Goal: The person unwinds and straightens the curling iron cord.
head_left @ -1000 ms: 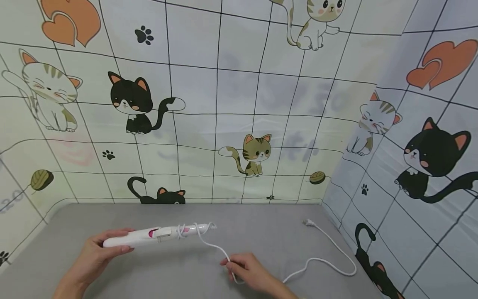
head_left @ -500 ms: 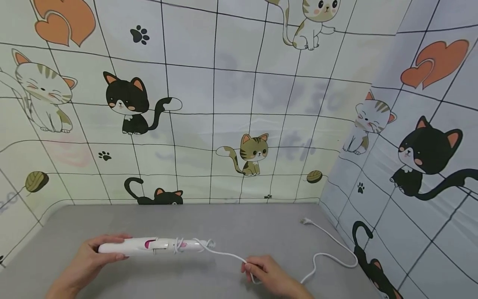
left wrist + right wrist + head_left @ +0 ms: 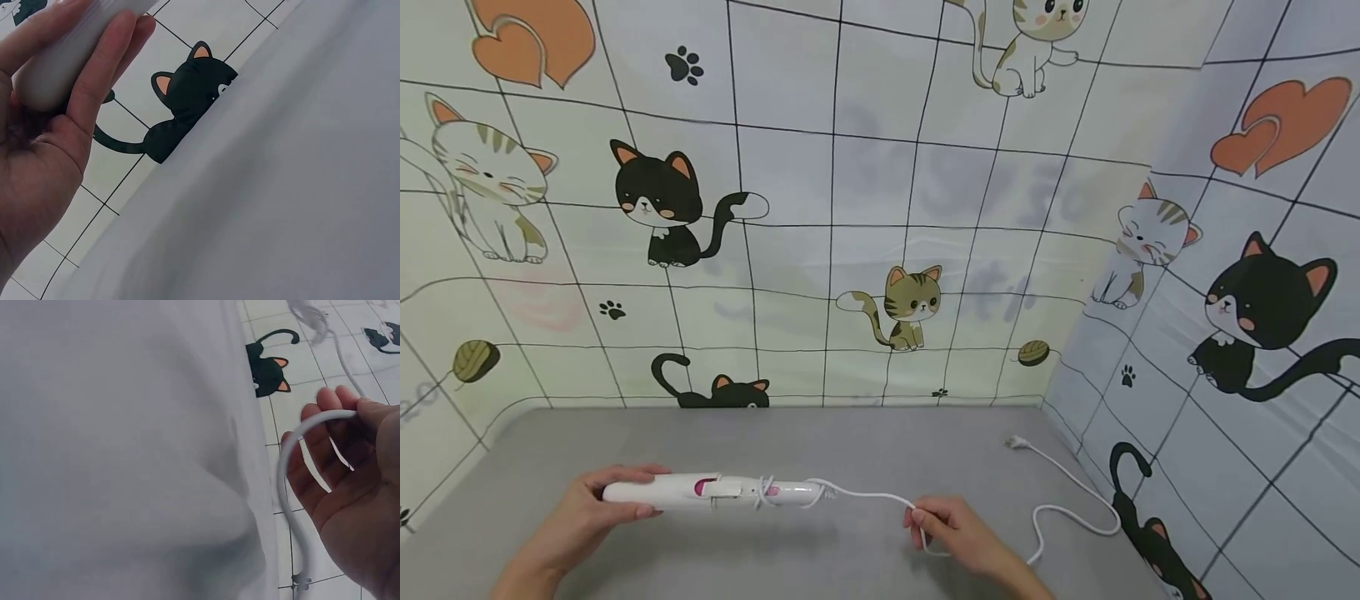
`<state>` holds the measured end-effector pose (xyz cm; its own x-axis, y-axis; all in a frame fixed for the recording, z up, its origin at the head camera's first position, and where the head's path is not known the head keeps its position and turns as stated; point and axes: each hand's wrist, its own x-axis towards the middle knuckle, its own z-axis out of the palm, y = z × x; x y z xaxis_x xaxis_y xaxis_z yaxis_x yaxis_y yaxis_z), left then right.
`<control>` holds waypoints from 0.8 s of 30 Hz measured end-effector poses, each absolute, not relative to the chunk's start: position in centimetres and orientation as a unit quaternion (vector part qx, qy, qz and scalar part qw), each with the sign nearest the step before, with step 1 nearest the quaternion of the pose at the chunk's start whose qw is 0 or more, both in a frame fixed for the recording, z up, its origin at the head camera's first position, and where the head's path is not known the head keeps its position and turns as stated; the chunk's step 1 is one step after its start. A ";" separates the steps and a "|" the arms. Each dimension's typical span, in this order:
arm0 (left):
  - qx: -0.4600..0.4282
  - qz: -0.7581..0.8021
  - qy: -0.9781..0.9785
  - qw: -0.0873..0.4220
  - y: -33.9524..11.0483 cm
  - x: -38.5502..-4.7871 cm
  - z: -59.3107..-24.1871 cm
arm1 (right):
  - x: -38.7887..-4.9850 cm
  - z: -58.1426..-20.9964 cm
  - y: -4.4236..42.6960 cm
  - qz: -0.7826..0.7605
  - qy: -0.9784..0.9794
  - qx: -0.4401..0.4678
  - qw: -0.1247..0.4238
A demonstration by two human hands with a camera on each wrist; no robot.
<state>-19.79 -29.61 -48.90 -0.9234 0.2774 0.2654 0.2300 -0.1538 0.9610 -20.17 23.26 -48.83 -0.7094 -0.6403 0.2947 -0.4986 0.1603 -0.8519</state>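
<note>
My left hand (image 3: 580, 517) grips one end of a white hair-styling iron (image 3: 681, 492) with pink accents, thumb below and fingers above. It hangs level over the grey tabletop. White cord is looped round its narrower right part, and a coiled sleeve marks the cord end. In the left wrist view the iron's rounded end (image 3: 47, 84) lies between thumb and fingers. With thumb and forefinger my right hand (image 3: 958, 529) pinches the white power cord (image 3: 872, 495), drawn nearly straight from the iron. The right wrist view shows the cord (image 3: 285, 469) curving down past the loosely bent other fingers.
The cord's far part snakes over the grey tabletop (image 3: 820, 442) to a plug (image 3: 1017, 442) at the back right. Cat-print cloth walls (image 3: 790, 183) enclose the table's back and sides.
My right hand has moved right with the cord, pulling it from slack to nearly straight. The iron has swung from slanting up at its right end to level.
</note>
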 end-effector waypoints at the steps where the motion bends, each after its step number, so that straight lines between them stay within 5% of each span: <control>1: 0.191 0.734 0.652 0.015 -29.5 -19.8 -48.8 | -20.1 -48.8 23.3 -0.526 0.761 -0.370 0.080; 6: 0.183 0.737 0.650 0.018 -29.3 -19.9 -48.6 | -19.9 -49.5 23.2 -0.532 0.761 -0.343 0.141; 12: 0.183 0.736 0.652 0.019 -28.9 -20.1 -48.8 | -19.9 -49.7 22.3 -0.535 0.773 -0.308 0.147; 24: 0.168 0.723 0.670 0.018 -28.3 -20.1 -48.6 | -20.9 -46.8 16.8 -0.494 0.829 -0.261 -0.002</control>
<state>-20.10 -28.28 -48.64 -0.9430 0.2511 0.2183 0.1986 -0.1019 0.9748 -20.86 16.82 -46.82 -0.8635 -0.4318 0.2606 -0.4348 0.3755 -0.8185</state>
